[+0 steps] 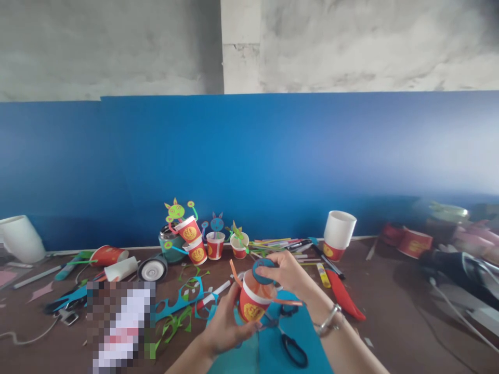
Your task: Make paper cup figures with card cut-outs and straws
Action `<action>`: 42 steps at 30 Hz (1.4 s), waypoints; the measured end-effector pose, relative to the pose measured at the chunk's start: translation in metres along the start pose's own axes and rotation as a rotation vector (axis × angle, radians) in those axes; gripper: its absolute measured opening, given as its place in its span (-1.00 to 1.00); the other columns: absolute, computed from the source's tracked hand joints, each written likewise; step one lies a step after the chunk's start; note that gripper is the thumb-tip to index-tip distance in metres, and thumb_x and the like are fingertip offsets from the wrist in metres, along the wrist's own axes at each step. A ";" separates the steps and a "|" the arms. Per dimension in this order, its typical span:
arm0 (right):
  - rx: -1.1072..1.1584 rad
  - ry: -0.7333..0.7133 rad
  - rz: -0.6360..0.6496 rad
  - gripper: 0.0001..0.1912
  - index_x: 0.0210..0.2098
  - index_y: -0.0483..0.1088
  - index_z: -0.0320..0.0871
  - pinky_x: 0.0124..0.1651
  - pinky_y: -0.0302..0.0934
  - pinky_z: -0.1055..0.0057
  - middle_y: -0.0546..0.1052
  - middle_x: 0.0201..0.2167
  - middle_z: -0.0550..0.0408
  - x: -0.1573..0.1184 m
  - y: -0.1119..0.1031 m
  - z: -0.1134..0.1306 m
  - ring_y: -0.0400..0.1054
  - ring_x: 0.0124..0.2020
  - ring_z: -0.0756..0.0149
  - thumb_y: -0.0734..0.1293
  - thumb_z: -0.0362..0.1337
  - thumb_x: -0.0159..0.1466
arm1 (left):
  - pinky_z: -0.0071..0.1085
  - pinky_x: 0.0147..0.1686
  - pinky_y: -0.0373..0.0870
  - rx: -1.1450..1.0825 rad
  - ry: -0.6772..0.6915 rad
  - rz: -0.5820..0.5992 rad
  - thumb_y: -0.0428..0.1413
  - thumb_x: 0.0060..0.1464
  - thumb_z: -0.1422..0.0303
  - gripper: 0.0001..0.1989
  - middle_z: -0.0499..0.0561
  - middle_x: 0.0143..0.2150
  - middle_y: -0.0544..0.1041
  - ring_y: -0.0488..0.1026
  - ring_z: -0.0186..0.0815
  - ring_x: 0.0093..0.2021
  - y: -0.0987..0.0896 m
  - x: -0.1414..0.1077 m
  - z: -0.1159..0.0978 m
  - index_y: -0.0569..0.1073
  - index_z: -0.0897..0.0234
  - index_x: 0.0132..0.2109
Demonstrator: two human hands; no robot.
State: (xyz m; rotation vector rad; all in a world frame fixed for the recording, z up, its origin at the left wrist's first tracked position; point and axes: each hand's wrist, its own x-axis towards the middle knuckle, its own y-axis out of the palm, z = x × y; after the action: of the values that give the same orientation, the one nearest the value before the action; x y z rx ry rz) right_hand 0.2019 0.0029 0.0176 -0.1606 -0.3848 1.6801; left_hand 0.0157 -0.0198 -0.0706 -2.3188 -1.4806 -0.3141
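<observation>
My left hand (228,323) is wrapped round a red paper cup (252,302) with a white rim and a gold emblem. Orange straws (287,302) stick out from both sides of the cup. Between the thumb and fingers of my right hand (284,270) is a blue paper disc (264,271), at the cup's rim; whether they touch I cannot tell. Beneath the cup, black-handled scissors (294,350) lie on blue paper sheets (268,343). Behind stand decorated paper cups (214,246) with cut-out animal faces and straw arms.
Blue and green paper offcuts (177,306) lie left of my hands. A dark bottle lid (152,269) sits by a teal flask (170,244). Stacked cups (339,234), a red pouch (345,295) and a yellow glue stick (323,275) are on the right. A blue partition (273,166) closes the back.
</observation>
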 end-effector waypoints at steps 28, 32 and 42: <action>0.299 0.113 -0.017 -0.56 -0.52 0.50 -0.24 -0.48 0.14 0.49 0.55 -0.56 0.05 0.009 0.016 -0.016 0.34 -0.55 0.39 0.39 0.08 0.03 | -0.21 0.03 0.34 -0.217 -0.079 -0.321 0.27 -0.15 0.13 -0.21 0.20 0.11 0.42 0.37 -0.05 0.09 -0.001 0.012 0.016 0.18 0.25 0.19; 0.319 0.091 -0.035 -0.55 -0.52 0.48 -0.24 -0.43 0.19 0.47 0.51 -0.58 0.08 0.007 0.021 -0.013 0.36 -0.51 0.36 0.38 0.09 0.04 | -0.19 0.01 0.35 -0.228 -0.071 -0.310 0.28 -0.14 0.17 -0.26 0.22 0.10 0.43 0.39 -0.04 0.07 -0.003 0.013 0.017 0.20 0.25 0.17; 0.360 0.016 0.080 -0.58 -0.25 0.47 -0.21 -0.28 0.29 0.40 0.57 -0.37 0.06 0.005 0.028 -0.010 0.43 -0.32 0.26 0.44 -0.01 0.03 | -0.18 0.08 0.28 -0.241 -0.065 -0.289 0.29 -0.16 0.20 -0.26 0.20 0.12 0.40 0.34 -0.06 0.12 -0.008 0.017 0.014 0.20 0.27 0.14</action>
State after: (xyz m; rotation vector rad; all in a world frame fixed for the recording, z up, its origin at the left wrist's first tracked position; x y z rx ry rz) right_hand 0.1787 0.0066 -0.0006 0.0778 -0.0600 1.7964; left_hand 0.0154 0.0029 -0.0753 -2.3093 -1.9079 -0.5255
